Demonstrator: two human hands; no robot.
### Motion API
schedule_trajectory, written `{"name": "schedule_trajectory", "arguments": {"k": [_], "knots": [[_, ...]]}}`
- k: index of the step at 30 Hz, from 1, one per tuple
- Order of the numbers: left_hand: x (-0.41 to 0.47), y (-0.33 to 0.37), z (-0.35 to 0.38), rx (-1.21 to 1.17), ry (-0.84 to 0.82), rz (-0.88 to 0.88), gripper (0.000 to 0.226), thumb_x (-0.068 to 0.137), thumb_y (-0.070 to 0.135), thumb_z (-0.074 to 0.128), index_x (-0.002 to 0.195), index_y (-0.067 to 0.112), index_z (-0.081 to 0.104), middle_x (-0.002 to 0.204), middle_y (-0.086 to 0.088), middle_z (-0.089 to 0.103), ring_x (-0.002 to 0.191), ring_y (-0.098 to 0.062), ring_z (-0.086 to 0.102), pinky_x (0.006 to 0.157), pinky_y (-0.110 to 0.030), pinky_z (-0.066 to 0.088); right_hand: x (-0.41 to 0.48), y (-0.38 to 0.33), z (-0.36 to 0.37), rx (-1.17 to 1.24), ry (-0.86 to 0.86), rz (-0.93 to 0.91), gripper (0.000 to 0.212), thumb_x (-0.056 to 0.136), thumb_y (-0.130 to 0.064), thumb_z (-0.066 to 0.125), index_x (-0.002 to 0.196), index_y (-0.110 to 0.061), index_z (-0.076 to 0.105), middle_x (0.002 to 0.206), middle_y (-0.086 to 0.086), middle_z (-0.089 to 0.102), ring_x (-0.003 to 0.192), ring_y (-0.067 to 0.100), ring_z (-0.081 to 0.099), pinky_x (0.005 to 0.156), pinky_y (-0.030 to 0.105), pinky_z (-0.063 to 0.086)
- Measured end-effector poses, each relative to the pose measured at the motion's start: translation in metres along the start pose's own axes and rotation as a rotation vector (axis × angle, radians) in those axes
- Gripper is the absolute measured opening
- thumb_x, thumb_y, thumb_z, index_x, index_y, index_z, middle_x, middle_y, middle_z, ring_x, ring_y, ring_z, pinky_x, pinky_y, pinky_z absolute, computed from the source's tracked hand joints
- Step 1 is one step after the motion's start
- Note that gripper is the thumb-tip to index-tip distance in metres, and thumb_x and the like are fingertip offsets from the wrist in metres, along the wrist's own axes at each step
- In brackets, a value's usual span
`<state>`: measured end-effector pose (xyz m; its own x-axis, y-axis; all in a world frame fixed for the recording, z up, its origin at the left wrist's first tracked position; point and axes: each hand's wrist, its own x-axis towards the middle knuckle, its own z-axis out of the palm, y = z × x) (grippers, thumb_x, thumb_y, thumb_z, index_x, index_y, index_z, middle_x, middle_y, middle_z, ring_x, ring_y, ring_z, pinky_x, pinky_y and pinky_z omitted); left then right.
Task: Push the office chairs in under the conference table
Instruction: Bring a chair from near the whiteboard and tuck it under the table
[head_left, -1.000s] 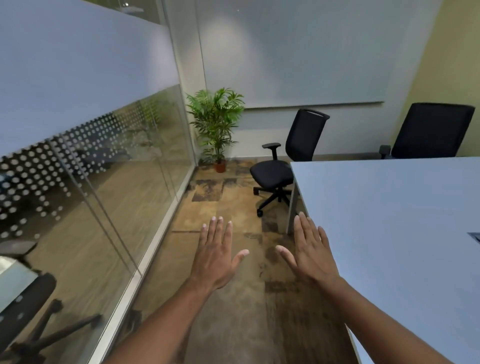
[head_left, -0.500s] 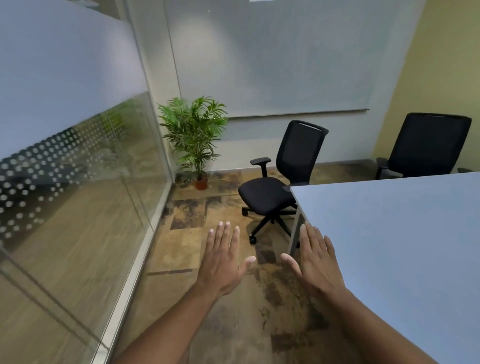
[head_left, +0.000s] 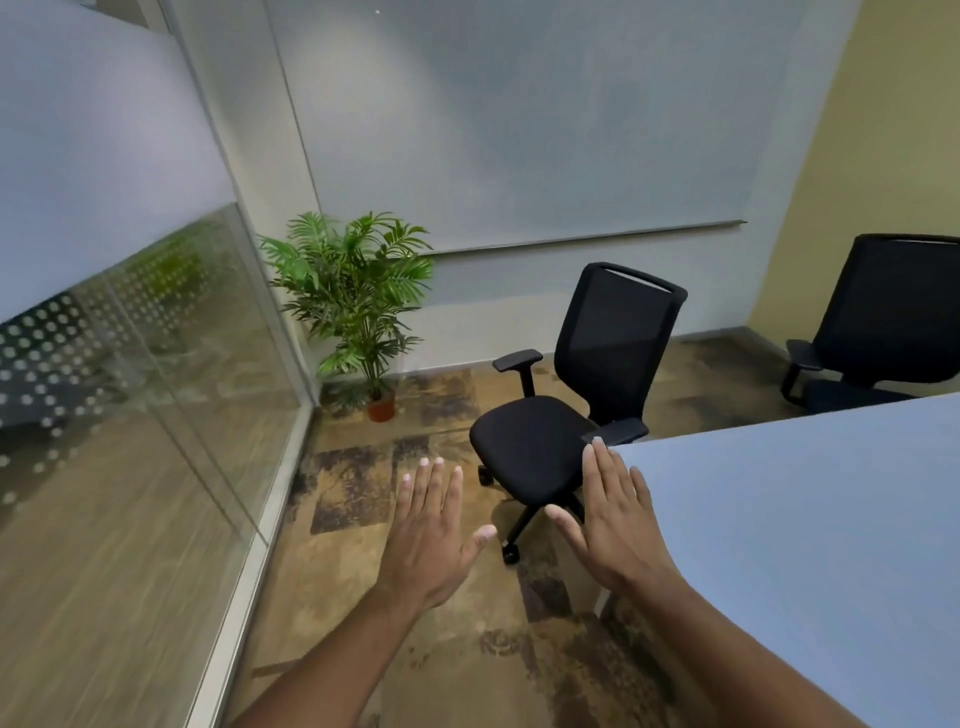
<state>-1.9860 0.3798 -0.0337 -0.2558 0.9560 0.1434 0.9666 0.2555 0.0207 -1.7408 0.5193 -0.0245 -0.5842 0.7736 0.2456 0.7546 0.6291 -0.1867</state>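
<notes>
A black mesh-back office chair (head_left: 582, 410) stands on the carpet off the far left corner of the pale conference table (head_left: 810, 530), its seat turned toward me and outside the table's edge. A second black chair (head_left: 893, 332) sits behind the table's far edge at the right, partly hidden by the tabletop. My left hand (head_left: 431, 540) and my right hand (head_left: 613, 525) are stretched forward, palms down, fingers apart, holding nothing. Both hover short of the near chair; the right one is beside the table's corner.
A glass partition (head_left: 156, 389) with a frosted band and dots runs along the left. A potted palm (head_left: 358, 306) stands in the far left corner. A large whiteboard (head_left: 519, 124) covers the back wall. Patterned carpet lies between the glass and the table.
The view has moved forward toward the near chair, which now looks larger and closer. Both hands stay spread out in front and now reach near its seat.
</notes>
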Motion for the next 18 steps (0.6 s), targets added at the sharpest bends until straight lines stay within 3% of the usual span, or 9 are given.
{"name": "schedule_trajectory", "arguments": {"k": [9,14,18], "knots": [[0.204,-0.088,0.03,-0.024,0.025,0.092,0.102,0.1,0.083,0.0,0.173,0.011,0.005,0.181,-0.016,0.001,0.167,-0.032,-0.013,0.135,-0.054,-0.009,0.186,0.011,0.066,-0.026,0.048,0.08,0.097,0.104,-0.084,0.012,0.172,-0.018,-0.005,0.178,0.002,-0.014,0.165,0.023,-0.011,0.132,0.045,-0.005],[0.321,-0.141,0.047,-0.017,-0.001,0.182,0.101,0.098,0.082,-0.001,0.172,0.014,-0.004,0.181,-0.015,-0.008,0.165,-0.031,-0.021,0.133,-0.053,-0.013,0.285,0.014,0.097,-0.062,0.056,0.172,0.092,0.103,-0.084,0.008,0.166,-0.023,-0.018,0.175,-0.001,-0.023,0.165,0.023,-0.013,0.131,0.044,-0.009],[0.414,-0.179,0.056,-0.028,0.032,0.284,0.099,0.103,0.082,0.003,0.172,0.012,0.005,0.18,-0.017,0.001,0.166,-0.032,-0.015,0.132,-0.053,-0.011,0.358,0.017,0.108,-0.079,0.112,0.264,0.094,0.103,-0.084,0.011,0.169,-0.02,-0.009,0.177,0.002,-0.013,0.166,0.023,-0.007,0.133,0.046,-0.001]]}}
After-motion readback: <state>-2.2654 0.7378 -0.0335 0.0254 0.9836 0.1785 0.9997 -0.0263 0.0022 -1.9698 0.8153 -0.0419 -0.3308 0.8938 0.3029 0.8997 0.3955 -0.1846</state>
